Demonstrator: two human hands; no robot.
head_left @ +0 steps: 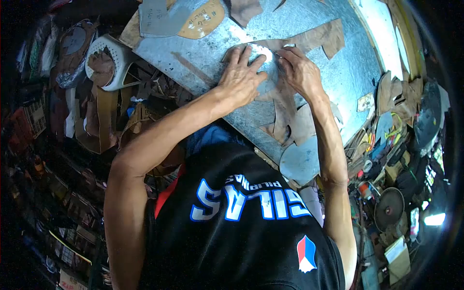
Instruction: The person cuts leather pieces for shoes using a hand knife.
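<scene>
My left hand [243, 75] lies flat with its fingers spread, pressing on a shiny, pale template-like piece [263, 51]. Under and beside that piece stretches brown leather-like sheet material [316, 39], running to the right with a cut-out edge. At the right edge of the shiny piece is my right hand [300, 71], its fingers pinched together low over the sheet. A small dark tip shows at those fingers, too small to name. Both hands work on a scratched metal tabletop [193, 55]. Brown offcuts [285, 108] lie just below the hands.
A yellow marked template [204, 20] and a grey one [153, 18] lie at the table's far left. Nearer me sits a rounded grey template [298, 162]. A white stool [120, 65] holding scraps stands left. Clutter, including a dark round disc [389, 209], fills the right side.
</scene>
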